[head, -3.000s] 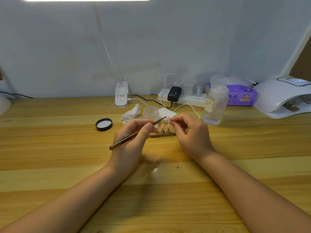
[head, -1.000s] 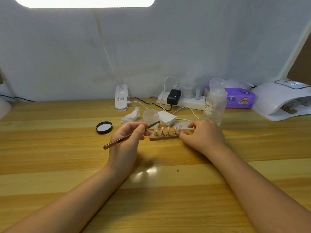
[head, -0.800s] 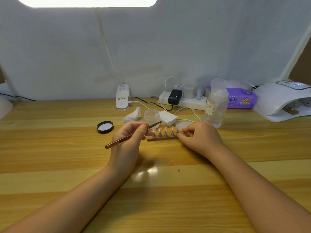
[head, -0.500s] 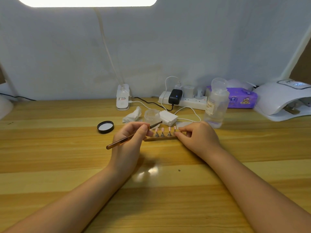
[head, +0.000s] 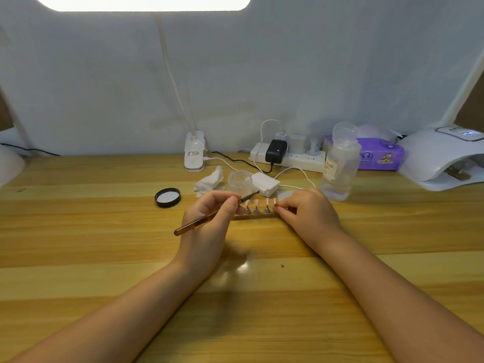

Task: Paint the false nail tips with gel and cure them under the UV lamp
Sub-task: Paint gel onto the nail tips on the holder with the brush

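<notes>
- The hands sit together on the tabletop (head: 78, 231), at either end of the wooden nail stand (head: 255, 216), which serves as the landmark here.
- The left hand (head: 209, 221) pinches a brown-handled brush (head: 207, 221) between thumb and fingers, with the bristle end poised just over the stand's left end and the handle trailing back toward the person.
- The right hand (head: 306, 216) has its fingers curled at the stand's right end, fingertips pinching the rightmost holder or its tip; which of the two cannot be told.
- The false nail tips (head: 258, 202) stand upright in a row on small cone holders along the stand, pink and glossy.
- Just behind the stand are an open clear gel jar (head: 239, 182) and a white pad stack (head: 265, 183); its black lid (head: 167, 197) lies to the stand's left.
- Behind and to the right of the stand stands a clear bottle (head: 339, 163).
- Far right of the stand sits the white UV lamp (head: 442, 155), its mouth open toward the person.
- By my reading, painting is the step in hand, with curing not yet begun.
- The next move likely calls for steadying one holder while the bristles meet its tip lightly, without nudging neighbouring tips.
</notes>
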